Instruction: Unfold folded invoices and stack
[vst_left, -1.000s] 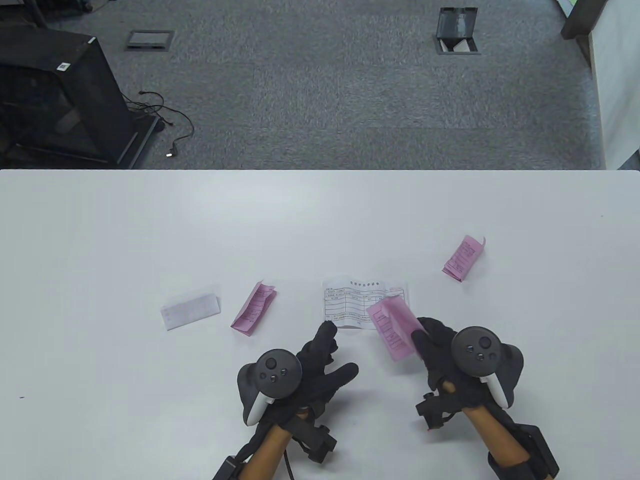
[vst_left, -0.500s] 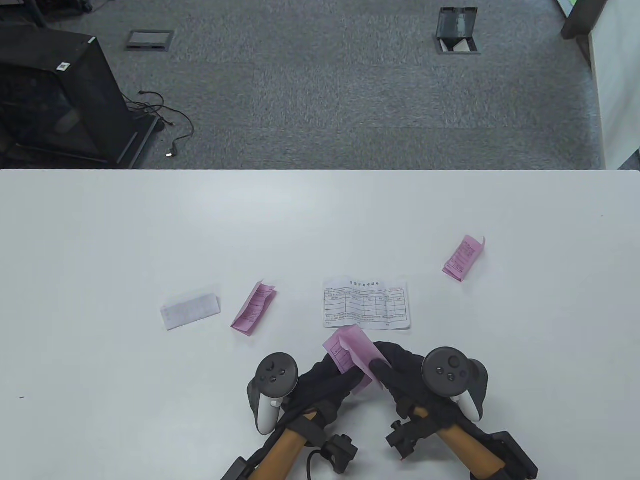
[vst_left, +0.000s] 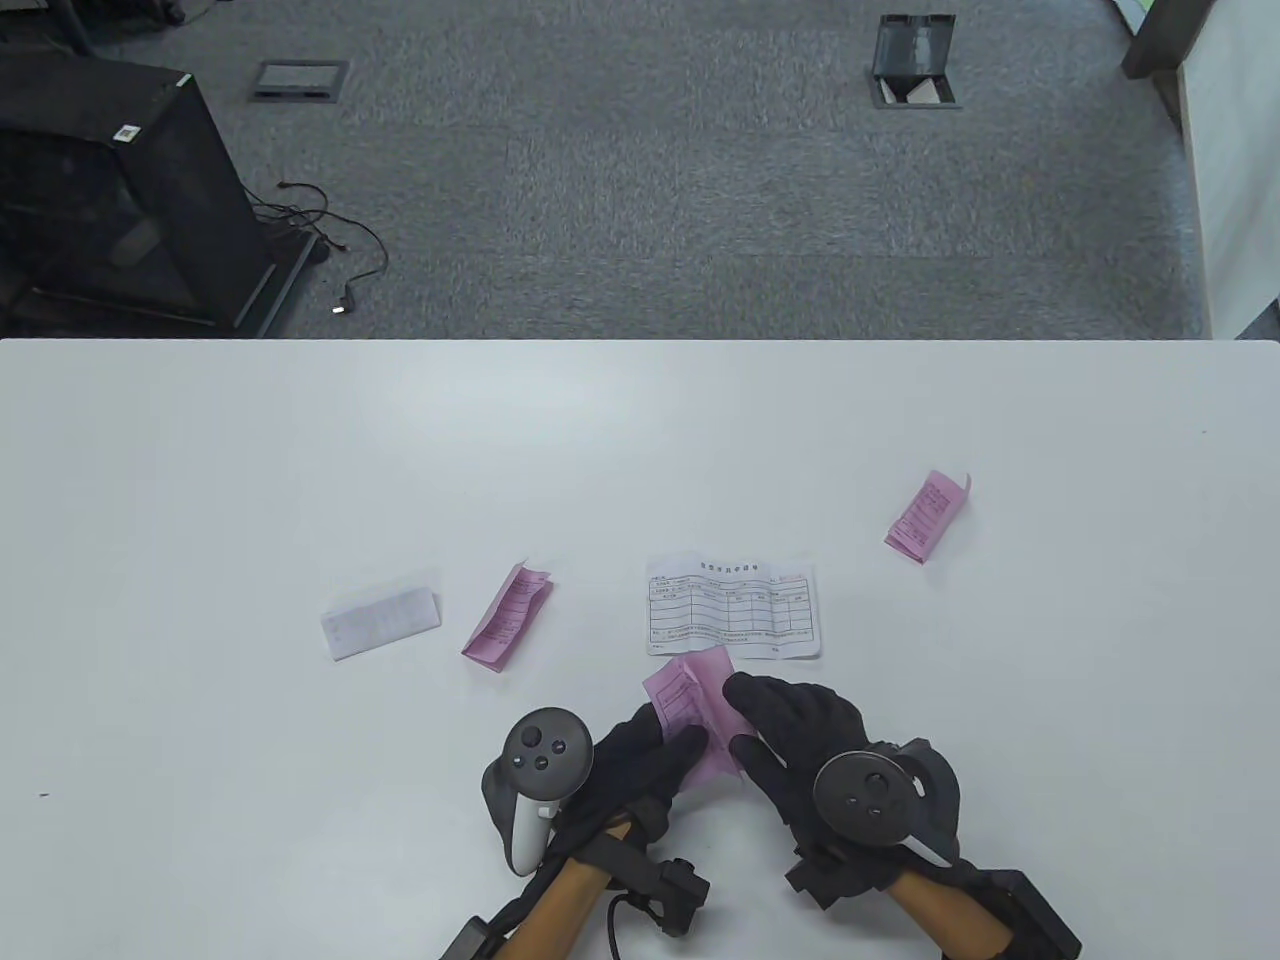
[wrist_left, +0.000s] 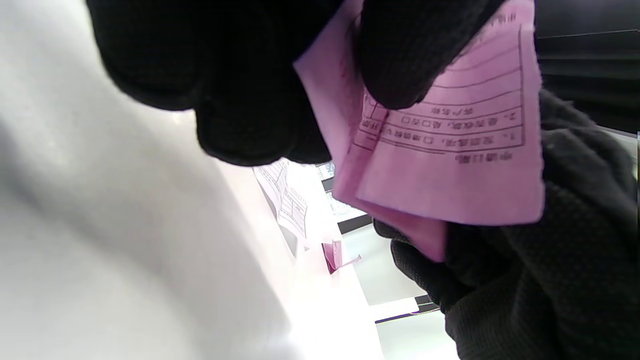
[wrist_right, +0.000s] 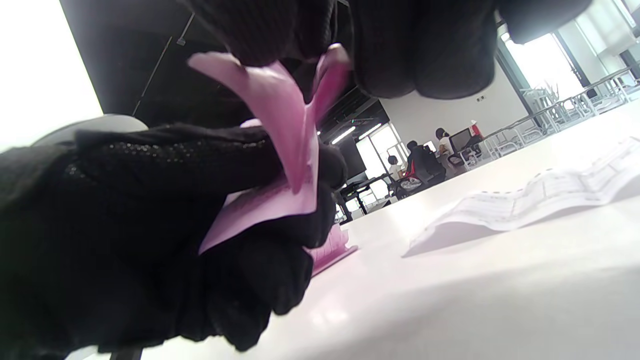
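Observation:
Both hands hold one folded pink invoice (vst_left: 700, 715) just above the table's near edge. My left hand (vst_left: 650, 755) pinches its left side; in the left wrist view the pink invoice (wrist_left: 450, 145) shows printed lines under a gloved fingertip (wrist_left: 405, 65). My right hand (vst_left: 775, 725) grips its right side; in the right wrist view the pink invoice (wrist_right: 285, 150) is partly spread into two flaps. An unfolded white invoice (vst_left: 733, 608) lies flat just beyond the hands.
A folded pink invoice (vst_left: 507, 613) and a folded white invoice (vst_left: 380, 617) lie to the left. Another folded pink invoice (vst_left: 927, 515) lies to the right. The white table (vst_left: 300, 480) ends at the far edge with grey carpet beyond.
My right hand carried the pink invoice from over the white sheet back toward me. My left hand came in and took hold of its left side. Both hands now hold it.

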